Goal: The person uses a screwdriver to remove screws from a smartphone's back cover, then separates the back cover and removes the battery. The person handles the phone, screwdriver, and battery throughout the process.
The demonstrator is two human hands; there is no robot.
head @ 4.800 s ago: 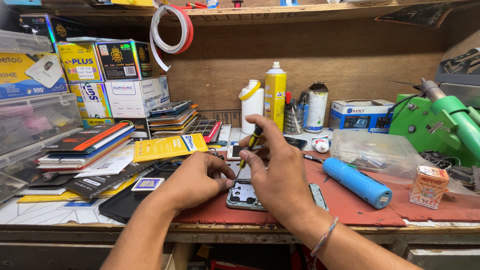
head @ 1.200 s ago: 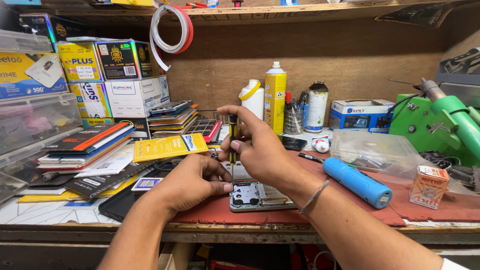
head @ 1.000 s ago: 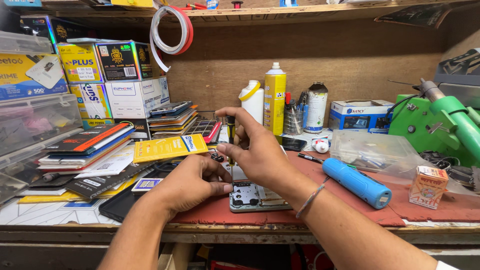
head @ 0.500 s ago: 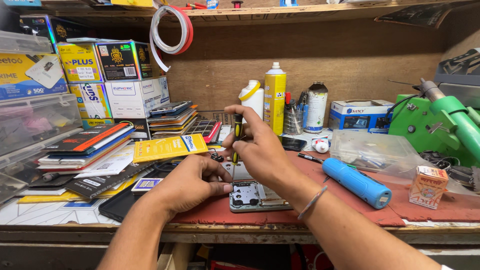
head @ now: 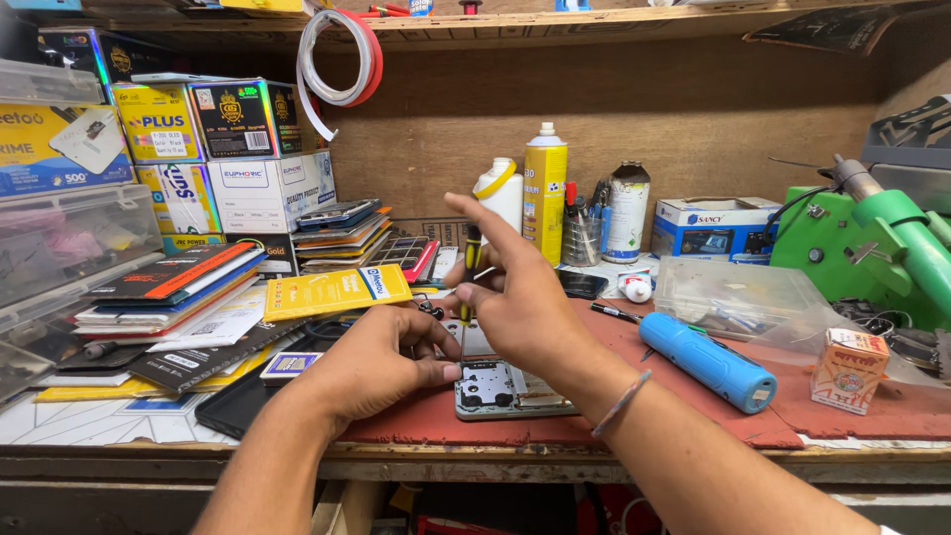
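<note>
- Head view: an opened phone [head: 500, 388], back cover off and inner parts exposed, is seen lying flat on a red mat [head: 693, 396] near the front edge of a wooden workbench [head: 495, 461].
- The left hand [head: 381, 362] is rested on the mat, touching the phone's left edge; thumb pressed against the frame, fingers curled, nothing seen gripped inside them.
- The right hand [head: 515, 297] is held above the phone's upper end; a thin screwdriver [head: 469, 267] with a yellow-black shaft is pinched upright between thumb and middle fingers, index finger stretched out straight over its top.
- The screwdriver tip is hidden behind the fingers; contact with the phone cannot be told.
- A bracelet [head: 619, 403] is worn on the right wrist.
- A blue cylindrical tool [head: 708, 362] is laid on the mat, right of the phone, well apart from it.
- A small orange-and-white carton [head: 849, 370] is stood further right.
- A white bottle [head: 500, 193] and a yellow spray can [head: 545, 188] are stood upright behind the hands by the back wall.
- Stacked boxes [head: 198, 149] and flat packages are piled at left; a green machine [head: 872, 248] is seen at right.
</note>
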